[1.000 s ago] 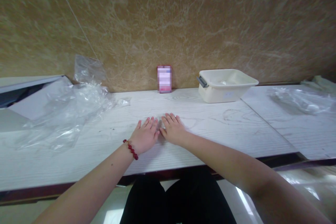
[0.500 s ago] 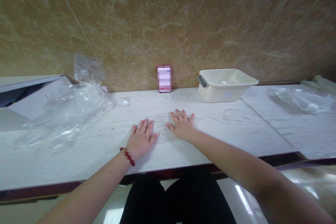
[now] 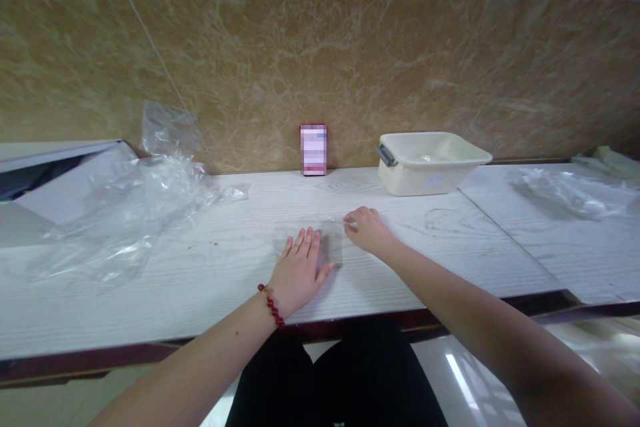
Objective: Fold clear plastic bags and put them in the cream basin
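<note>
A small clear plastic bag (image 3: pixel 331 244) lies flat on the white wood-grain table (image 3: pixel 210 307). My left hand (image 3: pixel 299 267), with a red bead bracelet at the wrist, rests palm down on the bag, fingers spread. At the bag's upper right corner, my right hand (image 3: pixel 367 228) is closed, with thumb and fingertips pinching the bag's edge. Beyond the hands, a phone (image 3: pixel 313 151) with a blurred screen leans upright against the wall.
A cream tub (image 3: pixel 420 177) with a grey handle stands at the back right. Large clear plastic bags (image 3: pixel 125 227) lie at the left beside an open white box (image 3: pixel 60 193). More clear plastic (image 3: pixel 570 193) lies at the far right.
My left hand has moved right onto the small bag. My right hand has shifted right and gone from flat and spread to a pinch at the bag's edge.
</note>
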The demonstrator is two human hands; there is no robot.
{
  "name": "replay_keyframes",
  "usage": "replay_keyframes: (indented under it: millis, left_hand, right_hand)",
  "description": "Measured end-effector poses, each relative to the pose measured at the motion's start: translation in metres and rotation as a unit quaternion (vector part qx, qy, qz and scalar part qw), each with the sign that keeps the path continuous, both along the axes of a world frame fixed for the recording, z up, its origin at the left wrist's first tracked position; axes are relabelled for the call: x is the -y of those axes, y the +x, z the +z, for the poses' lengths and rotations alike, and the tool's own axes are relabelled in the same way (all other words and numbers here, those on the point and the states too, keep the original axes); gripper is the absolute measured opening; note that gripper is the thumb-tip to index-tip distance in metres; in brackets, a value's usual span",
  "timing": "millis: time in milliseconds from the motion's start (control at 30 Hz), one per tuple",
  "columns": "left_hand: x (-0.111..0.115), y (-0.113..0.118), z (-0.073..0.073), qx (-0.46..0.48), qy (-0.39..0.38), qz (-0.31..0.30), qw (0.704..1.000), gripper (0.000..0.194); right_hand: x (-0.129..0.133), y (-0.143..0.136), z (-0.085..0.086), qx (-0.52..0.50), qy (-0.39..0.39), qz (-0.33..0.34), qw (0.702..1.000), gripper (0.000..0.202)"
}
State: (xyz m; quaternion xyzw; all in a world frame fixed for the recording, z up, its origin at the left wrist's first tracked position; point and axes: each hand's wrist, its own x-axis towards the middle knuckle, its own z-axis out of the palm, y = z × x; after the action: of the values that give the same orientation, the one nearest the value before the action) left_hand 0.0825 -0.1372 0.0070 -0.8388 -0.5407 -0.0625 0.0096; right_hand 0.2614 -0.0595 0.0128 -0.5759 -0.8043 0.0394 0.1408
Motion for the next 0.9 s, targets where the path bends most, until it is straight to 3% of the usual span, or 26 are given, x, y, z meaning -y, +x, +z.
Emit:
replay_keyframes:
  millis: [233, 433, 667, 900]
  left_hand:
    - [0.003, 0.003, -0.013, -0.015, 0.013, 0.003, 1.000, 0.067]
    - [0.003, 0.003, -0.015, -0.010, 0.014, 0.005, 1.000, 0.068]
    - [0.004, 0.003, -0.016, 0.000, 0.016, 0.004, 1.000, 0.068]
    - [0.005, 0.003, -0.015, 0.001, 0.019, 0.003, 1.000, 0.067]
  right_hand:
    - [-0.027, -0.020, -0.005, 0.002, -0.036, -0.016, 0.999, 0.026]
    - [-0.021, -0.042, 0.002, 0.005, -0.048, -0.035, 0.998, 0.020]
    - [-0.022, -0.042, 0.005, -0.129, -0.107, -0.041, 0.985, 0.015]
    - [-0.035, -0.041, 0.001, -0.276, -0.184, -0.074, 0.940, 0.031]
